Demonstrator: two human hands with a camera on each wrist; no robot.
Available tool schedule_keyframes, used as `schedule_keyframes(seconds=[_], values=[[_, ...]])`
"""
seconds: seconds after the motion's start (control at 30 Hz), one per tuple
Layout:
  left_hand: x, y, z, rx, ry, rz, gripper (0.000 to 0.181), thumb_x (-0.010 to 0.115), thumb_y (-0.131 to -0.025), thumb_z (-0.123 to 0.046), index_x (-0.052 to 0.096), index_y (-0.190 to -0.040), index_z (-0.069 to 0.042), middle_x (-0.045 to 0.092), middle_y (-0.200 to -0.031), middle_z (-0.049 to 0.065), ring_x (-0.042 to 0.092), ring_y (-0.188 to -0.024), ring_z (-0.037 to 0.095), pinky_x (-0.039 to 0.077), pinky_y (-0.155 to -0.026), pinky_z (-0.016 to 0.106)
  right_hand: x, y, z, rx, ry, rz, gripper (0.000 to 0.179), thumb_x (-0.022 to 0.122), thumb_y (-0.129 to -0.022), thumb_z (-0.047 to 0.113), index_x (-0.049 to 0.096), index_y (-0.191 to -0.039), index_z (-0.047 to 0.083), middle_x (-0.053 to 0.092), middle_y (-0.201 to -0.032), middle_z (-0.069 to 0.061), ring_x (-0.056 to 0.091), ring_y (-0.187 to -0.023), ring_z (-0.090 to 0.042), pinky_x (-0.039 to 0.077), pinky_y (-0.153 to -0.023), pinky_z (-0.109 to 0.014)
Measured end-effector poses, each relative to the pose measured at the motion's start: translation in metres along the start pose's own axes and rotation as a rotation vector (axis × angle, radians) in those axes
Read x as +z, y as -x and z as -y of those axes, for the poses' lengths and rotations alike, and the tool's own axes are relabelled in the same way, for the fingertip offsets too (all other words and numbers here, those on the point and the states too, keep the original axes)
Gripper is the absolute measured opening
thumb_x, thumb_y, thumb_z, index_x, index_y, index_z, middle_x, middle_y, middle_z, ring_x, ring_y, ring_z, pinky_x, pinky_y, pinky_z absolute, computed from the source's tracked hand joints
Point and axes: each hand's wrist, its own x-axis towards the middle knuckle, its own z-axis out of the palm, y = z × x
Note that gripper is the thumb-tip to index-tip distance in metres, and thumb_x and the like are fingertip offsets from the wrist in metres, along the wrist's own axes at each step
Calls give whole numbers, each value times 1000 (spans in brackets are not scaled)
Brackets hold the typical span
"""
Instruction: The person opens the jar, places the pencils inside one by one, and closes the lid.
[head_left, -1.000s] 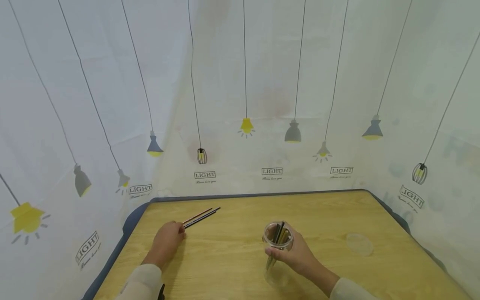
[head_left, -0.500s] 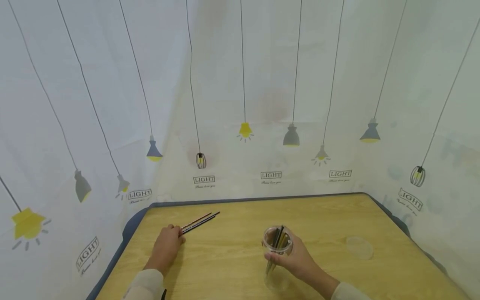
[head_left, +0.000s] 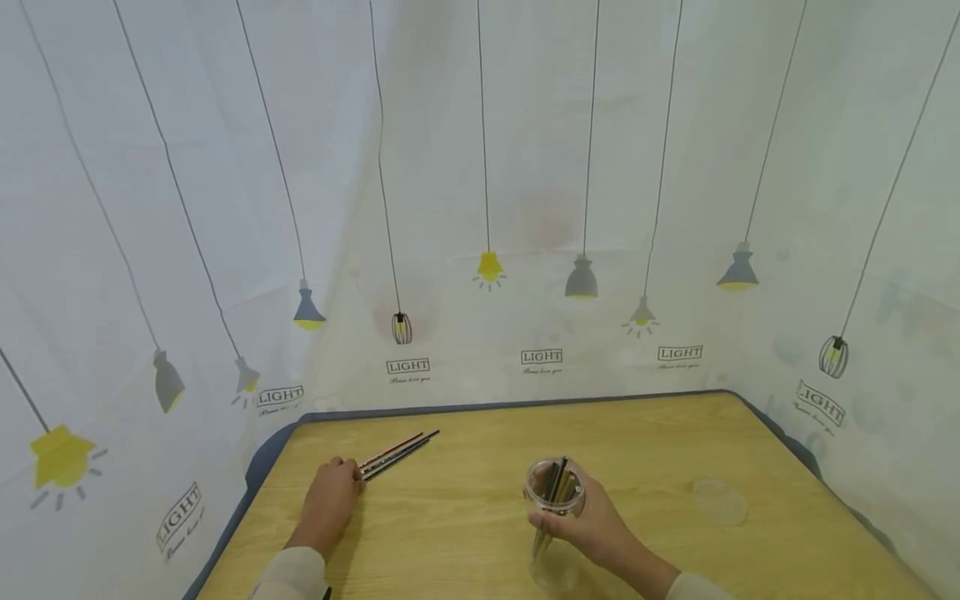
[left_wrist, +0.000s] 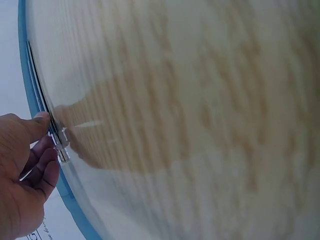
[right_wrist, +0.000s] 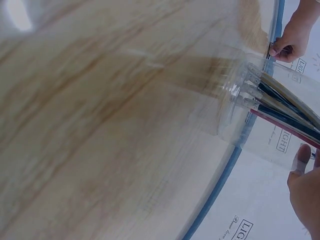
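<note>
In the head view my left hand is at the left of the table and pinches a few slim pencils, one reddish and the others dark. Their far ends point away to the right. The left wrist view has thumb and fingertips on the clear, shiny ends of these pencils. My right hand grips a clear jar near its rim. Inside the jar, several more pencils lean together, dark, gold and red. Its mouth is uncovered, and its base seems to be on or just over the table.
A clear round disc, perhaps a lid, lies on the wood-grain table right of the jar. A blue-grey edge borders the table. White cloth printed with hanging lamps surrounds it at the back and sides.
The head view has tilted slightly, so the scene sits lower. My left hand has shifted slightly left along the pencils' near ends. My right hand keeps its grip on the jar.
</note>
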Motion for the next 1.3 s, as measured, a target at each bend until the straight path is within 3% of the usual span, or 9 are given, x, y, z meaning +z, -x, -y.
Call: schedule_keyframes(seconds=[0.17,0.3,0.43,0.53,0.67,0.87,1.07,1.3], values=[[1,-3,0,-22,41,35,10,78,-103,-12,72,-100,-4,66,-100,10,64,-97,29,58,-90,51,-1,0,0,15,8,-7,58,86,-95,14,57,-143,1,70,-132,-16,72,-118,-13,60,-102,-24],[6,-6,4,1,66,42,9,77,-102,-9,72,-98,-3,66,-98,11,64,-96,30,58,-91,53,-1,1,1,4,28,5,61,87,-96,16,55,-145,0,69,-133,-19,70,-119,-12,59,-102,-23],[25,-13,19,61,42,-16,12,77,-103,-13,71,-96,-5,64,-96,11,62,-92,29,57,-86,53,0,1,0,12,26,5,61,86,-96,15,55,-146,1,70,-133,-18,71,-118,-13,60,-101,-23],[24,-12,19,76,56,-46,13,76,-105,-13,70,-97,-6,63,-95,10,61,-89,27,56,-82,51,0,0,-1,9,40,3,60,86,-96,15,55,-146,3,71,-132,-16,71,-117,-13,59,-101,-23],[0,-2,1,51,158,-31,9,71,-108,-11,70,-102,-4,65,-97,8,61,-88,22,56,-81,45,0,-1,-2,3,57,1,59,86,-96,16,56,-145,2,71,-131,-17,72,-116,-13,60,-100,-24],[-18,1,-20,117,304,-88,11,68,-111,-14,73,-110,-3,68,-102,8,63,-89,16,56,-76,35,-1,-2,-5,16,58,1,55,84,-97,14,56,-144,3,69,-133,-20,72,-117,-12,60,-99,-23],[-37,4,-55,109,523,-95,20,68,-112,-23,74,-117,-5,75,-109,7,68,-97,17,59,-85,37,0,0,-4,3,65,-4,56,85,-96,15,57,-143,1,71,-132,-21,71,-116,-11,60,-98,-23],[-57,9,-98,129,701,-81,27,67,-113,-33,74,-124,-9,77,-115,9,67,-101,16,56,-86,31,0,0,-4,-16,65,-4,55,84,-96,12,58,-143,0,71,-132,-21,72,-116,-10,61,-98,-24]])
